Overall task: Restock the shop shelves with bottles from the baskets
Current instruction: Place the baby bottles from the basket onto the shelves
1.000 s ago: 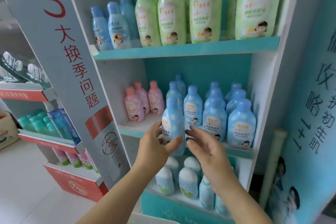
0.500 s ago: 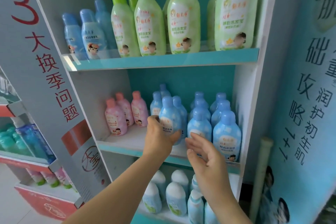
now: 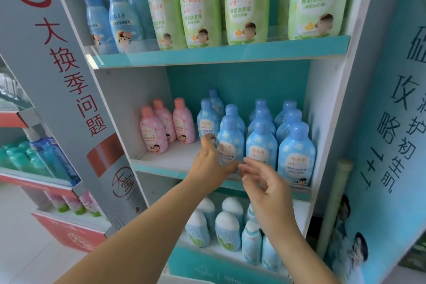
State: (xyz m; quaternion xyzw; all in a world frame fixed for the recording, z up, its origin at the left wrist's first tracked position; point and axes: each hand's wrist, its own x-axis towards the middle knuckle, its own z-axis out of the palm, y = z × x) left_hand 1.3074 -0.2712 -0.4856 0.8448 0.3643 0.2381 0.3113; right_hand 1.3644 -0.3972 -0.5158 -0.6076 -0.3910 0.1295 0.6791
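My left hand [image 3: 208, 163] grips a blue bottle [image 3: 230, 143] low on its body, thumb in front and fingers behind; the bottle stands upright at the front of the middle shelf [image 3: 166, 159]. My right hand [image 3: 265, 182] hovers just right of it with relaxed, slightly bent fingers, holding nothing, in front of the neighbouring blue bottles [image 3: 296, 154]. Three pink bottles [image 3: 153, 134] stand at the shelf's left. No basket is in view.
Green bottles [image 3: 199, 4] and tall blue ones [image 3: 122, 18] fill the top shelf. White-capped bottles [image 3: 227, 228] stand on the bottom shelf. A grey sign panel [image 3: 69, 80] juts out at left, with another shelving unit [image 3: 34, 168] beyond. A pale pole [image 3: 334, 205] leans at right.
My left hand has carried the blue bottle forward onto the middle shelf, into the row of blue bottles. My right hand has followed alongside. The camera has moved closer.
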